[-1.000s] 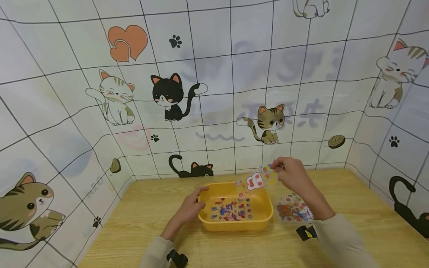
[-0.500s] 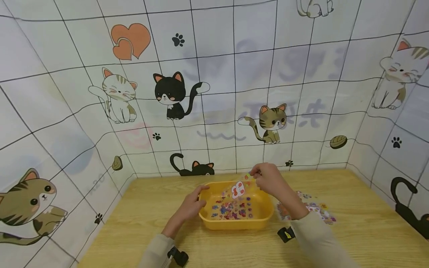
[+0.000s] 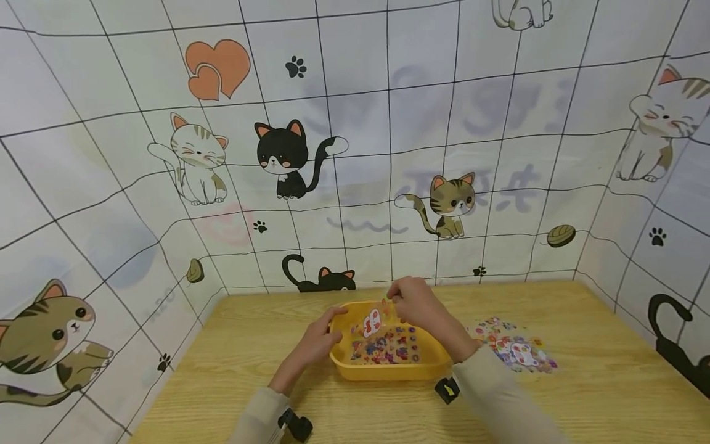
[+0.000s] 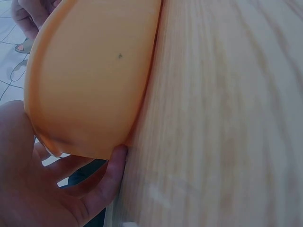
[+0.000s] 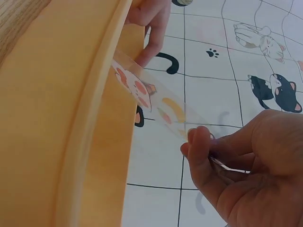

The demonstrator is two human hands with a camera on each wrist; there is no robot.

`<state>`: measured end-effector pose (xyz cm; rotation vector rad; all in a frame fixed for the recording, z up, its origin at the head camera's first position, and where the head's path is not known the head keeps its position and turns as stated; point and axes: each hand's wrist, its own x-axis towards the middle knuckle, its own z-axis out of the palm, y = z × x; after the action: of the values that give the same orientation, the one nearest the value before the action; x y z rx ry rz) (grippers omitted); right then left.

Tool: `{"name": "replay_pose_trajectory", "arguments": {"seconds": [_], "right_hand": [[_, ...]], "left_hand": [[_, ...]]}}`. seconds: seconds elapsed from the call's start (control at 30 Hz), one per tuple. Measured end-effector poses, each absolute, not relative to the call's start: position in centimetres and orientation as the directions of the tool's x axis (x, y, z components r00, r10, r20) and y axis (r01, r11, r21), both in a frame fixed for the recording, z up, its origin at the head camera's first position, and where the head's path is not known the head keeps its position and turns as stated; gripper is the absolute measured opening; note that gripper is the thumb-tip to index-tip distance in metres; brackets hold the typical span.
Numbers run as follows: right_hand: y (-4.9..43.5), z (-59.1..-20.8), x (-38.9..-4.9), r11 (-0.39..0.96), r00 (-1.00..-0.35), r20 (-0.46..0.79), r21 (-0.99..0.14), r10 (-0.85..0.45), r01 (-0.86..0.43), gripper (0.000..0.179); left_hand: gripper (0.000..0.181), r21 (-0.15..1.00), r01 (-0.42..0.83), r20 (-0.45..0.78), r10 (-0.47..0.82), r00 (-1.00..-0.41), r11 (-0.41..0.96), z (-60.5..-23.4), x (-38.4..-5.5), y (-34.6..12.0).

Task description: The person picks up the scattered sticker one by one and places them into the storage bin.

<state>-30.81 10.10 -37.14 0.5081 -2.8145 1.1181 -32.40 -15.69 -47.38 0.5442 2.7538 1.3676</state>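
Since the earlier frame, my right hand (image 3: 417,302) has moved left and lower, bringing the clear sticker sheet (image 3: 372,322) from the tray's far right side to above its left half, and my forearm now uncovers more of the loose sheets (image 3: 521,353) on the right. My left hand (image 3: 318,338) stays where it was, thumb and fingers round the left end of the yellow tray (image 3: 388,373). I'm pinching the sheet by its upper end between right thumb and fingertips, so it slants down to the left, its white bunny showing; whether its lower edge touches anything, I cannot tell. As I judge it, the work is partway: small colourful stickers (image 3: 385,346) already lie spread over the tray floor, though I can't tell how many sheets they make up. The one in my fingers is within the tray's outline but not yet let go, and the loose sheets remain on the wooden table (image 3: 249,345), just right of the tray, overlapping.
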Motion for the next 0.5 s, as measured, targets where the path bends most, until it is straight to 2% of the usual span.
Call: {"name": "replay_pose_trajectory", "arguments": {"seconds": [0.23,0.5], "right_hand": [[9.3,-36.7,-30.9,0.731,-0.945,0.109,-0.609,-0.308,-0.308,0.031],[9.9,-36.0,-31.1,0.802,-0.938,0.062,-0.501,-0.341,-0.324,0.022]], "left_hand": [[0.055,0.778,0.304,0.142,0.318,-0.937,0.549,-47.4,-32.4,-15.7],[0.055,0.780,0.293,0.136,0.308,-0.942,0.552,-47.6,-32.6,-15.7]]}}
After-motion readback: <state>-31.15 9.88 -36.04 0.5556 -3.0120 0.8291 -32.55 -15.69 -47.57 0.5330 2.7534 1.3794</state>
